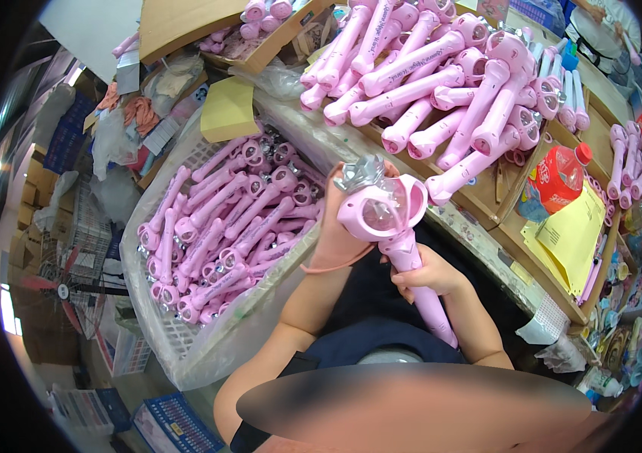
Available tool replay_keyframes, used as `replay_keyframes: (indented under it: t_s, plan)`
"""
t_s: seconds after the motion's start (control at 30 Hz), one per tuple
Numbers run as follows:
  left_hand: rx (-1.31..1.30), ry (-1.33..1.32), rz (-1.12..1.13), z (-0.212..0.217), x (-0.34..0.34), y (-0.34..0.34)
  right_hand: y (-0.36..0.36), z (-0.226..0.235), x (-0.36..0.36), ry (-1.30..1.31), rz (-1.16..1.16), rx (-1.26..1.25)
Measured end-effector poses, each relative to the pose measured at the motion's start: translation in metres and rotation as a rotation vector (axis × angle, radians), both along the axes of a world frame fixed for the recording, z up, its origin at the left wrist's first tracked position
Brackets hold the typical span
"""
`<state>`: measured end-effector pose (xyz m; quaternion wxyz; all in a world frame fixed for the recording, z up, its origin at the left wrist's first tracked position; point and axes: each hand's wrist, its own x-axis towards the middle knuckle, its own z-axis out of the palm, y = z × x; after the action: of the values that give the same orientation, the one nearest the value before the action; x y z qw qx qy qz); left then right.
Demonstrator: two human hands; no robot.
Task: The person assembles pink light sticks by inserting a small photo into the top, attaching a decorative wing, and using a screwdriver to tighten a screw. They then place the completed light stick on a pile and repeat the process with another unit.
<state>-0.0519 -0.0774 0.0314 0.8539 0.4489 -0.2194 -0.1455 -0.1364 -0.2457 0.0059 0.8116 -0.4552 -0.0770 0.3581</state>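
Note:
A pink toy wand [419, 279] is tilted in front of my body, its head up and its handle running down to the right. That head has a round clear window in a pink ring and a silver crown-shaped top [362, 174]. My left hand [334, 220], with a pink band at the wrist, is closed at the far left side of the head; most of its fingers are hidden behind it. Lower down, my right hand [435, 273] wraps round the handle. Just beyond, a heap of similar pink wands [419, 75] covers the workbench.
A plastic-lined white crate [185, 343] full of pink wands stands at my left, with a yellow card [228, 110] on its far rim. On the bench's right are a red-labelled bottle [555, 181] and yellow papers [574, 238]. Another person [604, 30] works at the far right.

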Motion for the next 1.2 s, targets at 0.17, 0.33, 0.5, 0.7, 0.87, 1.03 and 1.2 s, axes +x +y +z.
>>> replay_keyframes:
  t_s: [0.17,0.33,0.5,0.7,0.87,1.03,1.2]
  plan:
    - [0.148,0.071,0.006,-0.014,-0.012,-0.013,0.017,-0.034,0.015,0.080,0.211,0.836]
    - [0.101,-0.097,0.141,0.005,0.002,-0.005,0.009,-0.037,0.004,0.203,-0.186,0.145]
    - [0.551,-0.362,0.804,0.022,-0.032,-0.017,0.032,-0.018,-0.019,-0.734,-0.558,-1.098]
    - [-0.150,0.299,0.249,0.028,-0.017,-0.009,0.047,-0.008,-0.034,-0.744,-0.557,-1.409]
    - [0.051,0.172,0.236,0.034,-0.016,0.005,0.048,-0.008,-0.034,-0.813,-0.581,-1.292]
    - [0.841,-0.411,0.896,0.030,-0.051,-0.015,0.047,-0.009,-0.033,-0.767,-0.587,-1.249]
    - [0.040,0.227,0.242,0.030,-0.010,0.010,0.037,-0.010,-0.035,-0.701,-0.485,-1.164]
